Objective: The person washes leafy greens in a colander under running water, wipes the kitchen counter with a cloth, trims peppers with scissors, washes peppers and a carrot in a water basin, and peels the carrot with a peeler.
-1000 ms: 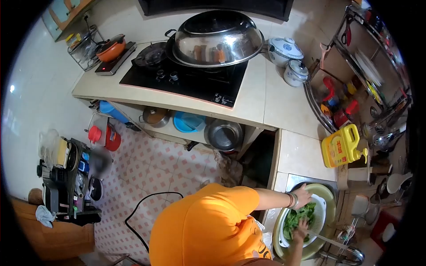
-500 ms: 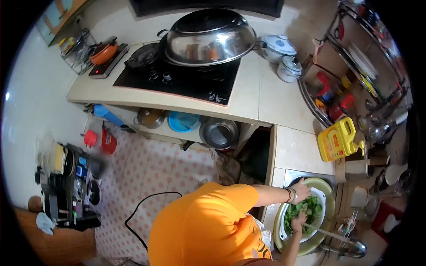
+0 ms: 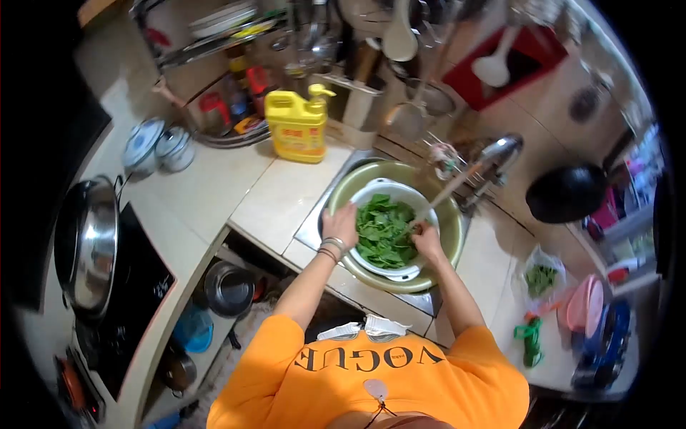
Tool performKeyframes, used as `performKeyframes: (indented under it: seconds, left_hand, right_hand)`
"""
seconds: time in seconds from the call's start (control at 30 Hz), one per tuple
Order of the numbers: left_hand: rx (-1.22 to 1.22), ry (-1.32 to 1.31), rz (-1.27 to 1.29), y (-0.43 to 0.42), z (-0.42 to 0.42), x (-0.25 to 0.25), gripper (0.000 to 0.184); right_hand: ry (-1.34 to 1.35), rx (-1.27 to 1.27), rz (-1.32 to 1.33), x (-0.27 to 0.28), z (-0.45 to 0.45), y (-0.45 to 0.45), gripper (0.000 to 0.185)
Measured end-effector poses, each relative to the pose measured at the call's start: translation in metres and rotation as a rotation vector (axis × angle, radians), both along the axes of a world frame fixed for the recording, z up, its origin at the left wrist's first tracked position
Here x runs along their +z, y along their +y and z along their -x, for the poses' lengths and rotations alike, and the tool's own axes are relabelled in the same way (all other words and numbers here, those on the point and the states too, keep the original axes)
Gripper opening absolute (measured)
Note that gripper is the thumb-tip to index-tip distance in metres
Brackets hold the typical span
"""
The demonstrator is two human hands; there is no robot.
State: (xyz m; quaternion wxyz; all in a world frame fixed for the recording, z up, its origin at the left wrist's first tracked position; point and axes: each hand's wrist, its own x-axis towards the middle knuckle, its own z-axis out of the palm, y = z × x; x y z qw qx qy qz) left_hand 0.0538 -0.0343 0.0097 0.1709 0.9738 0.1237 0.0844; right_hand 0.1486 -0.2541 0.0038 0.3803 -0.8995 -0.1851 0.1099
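Leafy greens [image 3: 383, 227] fill a white colander [image 3: 400, 187], which sits inside a larger olive-green basin [image 3: 453, 222] in the sink [image 3: 309, 232]. My left hand [image 3: 340, 225] is at the colander's left side, its fingers over the rim. At the right side of the greens, my right hand [image 3: 427, 242] has its fingers curled around some leaves; the fingertips are partly hidden. Water runs from the faucet [image 3: 503, 147] in a stream down toward the colander, beside my right hand.
A yellow detergent jug [image 3: 297, 129] stands on the counter behind the sink. Left are lidded enamel pots [image 3: 174, 149] and a stove [image 3: 136, 293] with a large steel pot [image 3: 96, 247]. Right of the sink are a bag of greens [image 3: 542, 277], a green bottle [image 3: 529, 342] and a pink container [image 3: 582, 306].
My view has swung right, bringing the sink to the middle. My right hand has gone from lying spread on the greens to curled at their right side. My left hand stays at the rim.
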Motion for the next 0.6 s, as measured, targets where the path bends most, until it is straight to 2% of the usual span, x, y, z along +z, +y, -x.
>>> performKeyframes:
  seconds: [0.07, 0.13, 0.2, 0.23, 0.3, 0.37, 0.4, 0.43, 0.47, 0.53, 0.6]
  left_hand:
    - [-0.004, -0.024, 0.041, 0.004, 0.000, -0.005, 0.051]
    - [-0.012, -0.082, 0.088, 0.006, 0.003, -0.006, 0.048]
    - [0.007, -0.159, 0.285, 0.009, 0.008, -0.004, 0.046]
    - [0.043, -0.227, 0.358, 0.008, 0.012, -0.003, 0.044]
    - [0.051, -0.321, 0.431, 0.008, 0.025, -0.005, 0.043]
    - [0.061, -0.478, 0.658, 0.001, 0.049, 0.001, 0.041]
    - [0.092, -0.432, 0.752, -0.004, 0.068, 0.012, 0.038]
    - [0.128, -0.391, 0.846, -0.005, 0.090, 0.017, 0.035]
    - [0.174, -0.425, 0.925, -0.003, 0.111, 0.007, 0.033]
    - [0.270, -0.475, 1.022, -0.005, 0.163, -0.003, 0.029]
    - [0.416, -0.571, 1.107, -0.014, 0.217, -0.014, 0.027]
  right_hand:
    - [0.031, -0.199, -0.319, 0.010, -0.007, -0.008, 0.025]
    - [-0.064, -0.318, -0.559, 0.047, -0.010, -0.012, 0.027]
    - [0.077, -0.369, -0.732, 0.078, -0.022, -0.016, 0.028]
    - [0.078, -0.368, -0.735, 0.090, -0.028, -0.013, 0.028]
    - [0.507, -0.330, -1.023, 0.108, -0.040, 0.001, 0.032]
    - [0.573, -0.306, -1.065, 0.110, -0.056, 0.013, 0.033]
    - [0.636, -0.283, -1.105, 0.109, -0.062, 0.019, 0.035]
    - [0.607, -0.299, -1.131, 0.107, -0.066, 0.025, 0.026]
    - [0.621, -0.269, -1.124, 0.107, -0.065, 0.029, 0.026]
    - [0.464, -0.310, -1.092, 0.101, -0.056, 0.028, 0.022]
    - [0.382, -0.200, -1.040, 0.068, -0.071, 0.011, 0.020]
